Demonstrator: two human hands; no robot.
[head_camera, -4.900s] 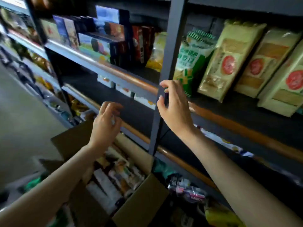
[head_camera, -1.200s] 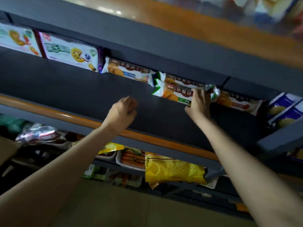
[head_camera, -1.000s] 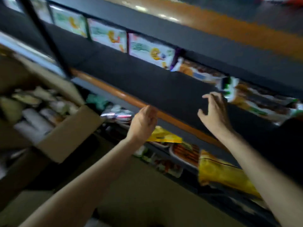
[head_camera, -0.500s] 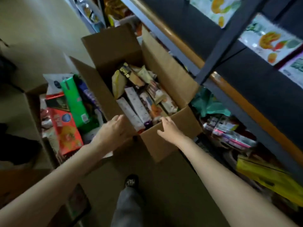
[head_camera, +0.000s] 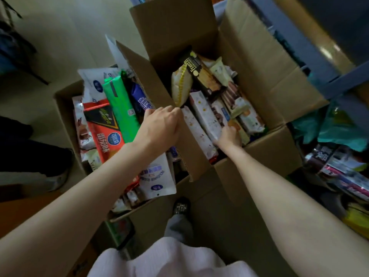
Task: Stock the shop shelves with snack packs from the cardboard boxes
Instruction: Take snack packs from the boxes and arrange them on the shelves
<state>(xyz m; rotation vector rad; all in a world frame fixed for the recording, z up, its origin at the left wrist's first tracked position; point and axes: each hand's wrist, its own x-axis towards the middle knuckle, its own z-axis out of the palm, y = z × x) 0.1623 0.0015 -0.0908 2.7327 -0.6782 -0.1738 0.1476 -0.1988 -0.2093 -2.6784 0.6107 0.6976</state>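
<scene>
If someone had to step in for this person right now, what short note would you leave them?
Left hand: grips the flap of the right box.
Right hand: inside that box, fingers curled on a white pack.
Both boxes, the left box too, are full of snack packs.
Done: nothing lifted out here yet.
Left: lift the pack, put it on the shelf, repeat.

Two open cardboard boxes sit side by side mid-frame. The right box (head_camera: 275,148), flaps up, is packed with long snack packs (head_camera: 201,116) standing on end. The left box (head_camera: 63,116) holds a green pack (head_camera: 119,104) and an orange-red pack (head_camera: 105,134), jumbled.
</scene>
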